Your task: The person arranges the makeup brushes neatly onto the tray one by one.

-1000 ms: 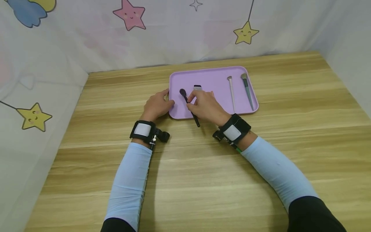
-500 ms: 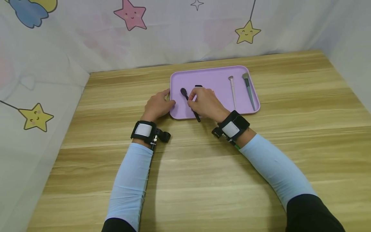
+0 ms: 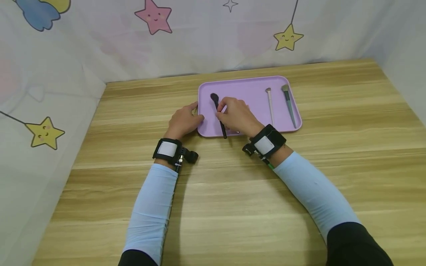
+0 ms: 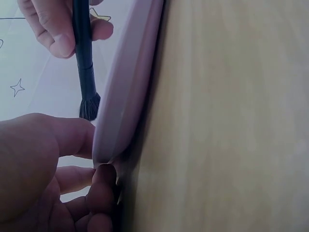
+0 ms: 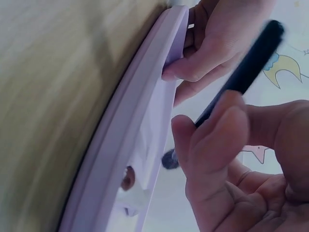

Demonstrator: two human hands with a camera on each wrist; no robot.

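Note:
My right hand point(image 3: 237, 115) pinches a black makeup brush point(image 3: 223, 130) by its handle, over the left part of a lilac tray point(image 3: 246, 88). The brush's dark bristles point to the tray's far side, and its handle end overlaps the near rim. At the tray's left end, my left hand point(image 3: 183, 120) grips the rim; the left wrist view shows its thumb and fingers on either side of the edge point(image 4: 107, 140). A slim white brush point(image 3: 270, 105) and a green-handled brush point(image 3: 290, 109) lie at the tray's right end. Another small item point(image 5: 128, 180) in the tray is mostly hidden by my right hand.
The tray rests on a wood-grain table point(image 3: 213, 199), near its back edge. Behind the table hangs a white curtain point(image 3: 206, 44) printed with stars. Each wrist wears a black strap with a small camera.
My right hand has carried the black brush slightly toward the tray's far side, turning it straighter. The item under that hand has become mostly covered. My left hand keeps its grip on the rim.

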